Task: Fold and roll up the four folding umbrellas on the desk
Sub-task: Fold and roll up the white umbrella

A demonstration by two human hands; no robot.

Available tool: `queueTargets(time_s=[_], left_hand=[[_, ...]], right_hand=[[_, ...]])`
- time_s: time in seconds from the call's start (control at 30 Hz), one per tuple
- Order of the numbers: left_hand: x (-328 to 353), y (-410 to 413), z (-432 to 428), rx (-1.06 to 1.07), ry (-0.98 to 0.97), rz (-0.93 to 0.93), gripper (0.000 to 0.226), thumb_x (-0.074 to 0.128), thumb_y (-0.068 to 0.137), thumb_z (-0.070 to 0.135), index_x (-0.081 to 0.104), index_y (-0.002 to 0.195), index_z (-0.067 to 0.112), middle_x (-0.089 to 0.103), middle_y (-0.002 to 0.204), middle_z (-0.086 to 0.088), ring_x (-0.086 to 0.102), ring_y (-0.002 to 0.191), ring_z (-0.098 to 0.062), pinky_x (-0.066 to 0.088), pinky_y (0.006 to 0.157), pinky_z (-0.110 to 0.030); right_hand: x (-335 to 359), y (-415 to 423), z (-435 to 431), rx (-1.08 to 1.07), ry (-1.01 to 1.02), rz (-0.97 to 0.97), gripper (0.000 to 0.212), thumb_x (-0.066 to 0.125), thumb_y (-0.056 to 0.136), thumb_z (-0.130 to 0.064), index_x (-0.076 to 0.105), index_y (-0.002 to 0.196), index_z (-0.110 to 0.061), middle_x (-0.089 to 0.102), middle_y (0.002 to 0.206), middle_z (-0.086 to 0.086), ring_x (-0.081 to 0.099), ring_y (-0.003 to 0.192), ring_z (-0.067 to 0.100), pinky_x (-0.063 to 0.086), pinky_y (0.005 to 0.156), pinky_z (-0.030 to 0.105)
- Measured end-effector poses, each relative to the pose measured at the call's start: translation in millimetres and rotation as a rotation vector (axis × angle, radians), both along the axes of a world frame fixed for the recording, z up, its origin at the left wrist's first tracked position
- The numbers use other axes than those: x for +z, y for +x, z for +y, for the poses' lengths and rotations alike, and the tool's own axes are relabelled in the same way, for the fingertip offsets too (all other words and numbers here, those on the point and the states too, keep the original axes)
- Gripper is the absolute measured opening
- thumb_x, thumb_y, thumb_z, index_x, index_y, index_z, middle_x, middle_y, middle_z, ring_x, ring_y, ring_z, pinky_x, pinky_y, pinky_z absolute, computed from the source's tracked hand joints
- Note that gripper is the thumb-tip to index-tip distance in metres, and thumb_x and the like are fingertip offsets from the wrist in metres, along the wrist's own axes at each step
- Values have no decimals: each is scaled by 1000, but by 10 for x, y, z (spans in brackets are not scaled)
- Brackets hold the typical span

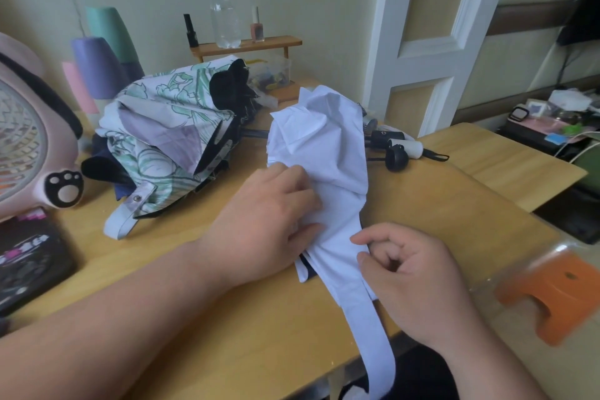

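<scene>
White umbrella [324, 146] lies collapsed mid-desk [227, 318], canopy crumpled, its strap [373, 341] trailing over the near edge. Left hand [263, 221] lies on the canopy's left side, fingers fairly straight and pressing the fabric down. Right hand [412, 276] is curled, thumb and forefinger pinching the fabric edge where the strap begins. Patterned umbrella [162, 127] is heaped behind left, beside the white one; black handles [394, 157] lie behind right.
</scene>
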State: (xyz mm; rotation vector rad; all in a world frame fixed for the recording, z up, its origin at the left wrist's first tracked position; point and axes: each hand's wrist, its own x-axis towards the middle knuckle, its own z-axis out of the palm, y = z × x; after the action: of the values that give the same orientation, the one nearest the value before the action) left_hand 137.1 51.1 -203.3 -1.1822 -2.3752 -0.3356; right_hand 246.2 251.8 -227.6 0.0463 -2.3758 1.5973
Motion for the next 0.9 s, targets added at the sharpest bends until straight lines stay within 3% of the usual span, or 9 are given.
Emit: queueTargets(time_s=[0.1, 0.23, 0.33, 0.43, 0.5, 0.63, 0.73, 0.9], left_hand=[[-110, -97, 18, 51, -51, -104, 51, 60, 88, 57, 64, 126, 22, 54, 131, 3, 51, 120, -24, 46, 99, -45], [-200, -216, -34, 78, -45, -281, 73, 46, 89, 70, 53, 144, 22, 49, 144, 6, 45, 134, -20, 39, 112, -42], [-172, -286, -6, 82, -61, -266, 75, 44, 89, 71, 53, 145, 22, 48, 145, 6, 42, 135, -19, 35, 115, -38], [-188, -345, -17, 54, 21, -296, 65, 45, 93, 66, 55, 142, 24, 49, 141, 11, 42, 134, -13, 29, 114, -25], [-203, -359, -42, 37, 53, -284, 57, 47, 95, 60, 59, 137, 23, 52, 135, 11, 46, 128, -13, 30, 110, -20], [-199, -377, -80, 50, 138, -178, 38, 54, 96, 49, 69, 117, 20, 60, 119, 10, 57, 112, -18, 48, 98, -41], [-158, -388, -90, 127, 266, -57, 26, 63, 92, 39, 68, 108, 19, 58, 113, 5, 55, 102, -25, 48, 91, -48], [-125, -361, -91, 236, 433, -39, 46, 81, 84, 22, 57, 121, 9, 50, 129, -5, 47, 121, -28, 39, 107, -42]], right_hand=[[-115, 88, 15, -50, 75, 64, 24, 68, 86, -5, 69, 84, -29, 45, 56, 3, 49, 54, 9, 45, 62, 17], [-201, 170, 34, -160, 293, 228, 16, 68, 76, -13, 71, 82, -27, 56, 68, -9, 62, 76, 12, 49, 67, 24], [-193, 169, 18, -166, 341, 262, 14, 70, 75, -15, 72, 84, -26, 58, 71, -13, 63, 80, 11, 50, 68, 30], [-147, 173, 6, -141, 285, 144, 11, 70, 76, -32, 71, 87, -34, 62, 81, -14, 66, 84, 11, 50, 73, 23], [-67, 159, 17, -68, 185, 22, 10, 74, 79, -33, 72, 88, -37, 64, 84, -13, 66, 83, 10, 49, 74, 19], [147, -21, 123, 13, 16, -115, 15, 77, 83, -12, 76, 83, -28, 69, 79, -2, 62, 67, 14, 51, 64, 17], [245, -241, 192, 31, 26, -132, 16, 78, 85, -11, 75, 87, -27, 68, 76, 4, 58, 63, 19, 50, 61, 19], [148, -403, 156, 31, -4, -89, 20, 77, 87, -10, 71, 95, -28, 62, 64, 6, 50, 55, 10, 46, 58, 19]])
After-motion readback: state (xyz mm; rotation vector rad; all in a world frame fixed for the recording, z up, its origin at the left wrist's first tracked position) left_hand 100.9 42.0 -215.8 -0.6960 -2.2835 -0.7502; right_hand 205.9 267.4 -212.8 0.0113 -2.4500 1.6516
